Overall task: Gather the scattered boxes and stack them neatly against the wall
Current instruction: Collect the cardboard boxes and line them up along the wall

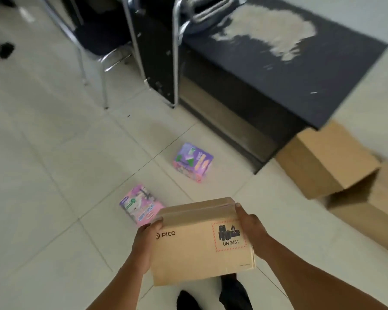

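Held up near the bottom centre of the view: a brown cardboard box (202,242), printed "PICO" on its near face with a red-bordered battery label reading "UN 3481". Left hand (143,245) wrapped on the box's left end, thumb over the upper edge; grip clamped on the cardboard. Right hand (252,229) on the right end, fingers curled along the far right corner; grip likewise grasping the box. Box carried clear of the floor (43,175), tilted a little, above two dark shoes (211,296) at the bottom edge.

On the pale tiled floor just beyond the box, to the left: a pink printed box (140,204), lying flat, partly hidden behind the held box's far left corner. Farther off and slightly right: a purple printed box (192,162), resting tilted on the tiles, apart from the pink one.

At the right: a large brown carton (327,162) lying on its side on the floor, and just near of it a second carton (372,204) with an open dark mouth between the two; whether touching, hard to tell. Both beside a dark grey mat (300,74) bearing a pale, dusty patch, stretching to the far right.

Far centre: a black cabinet (155,52) with chrome tube legs, and to its left the metal legs of a chair (94,52). Far left edge: a dark blurred shoe (6,50), too smeared to make out further.
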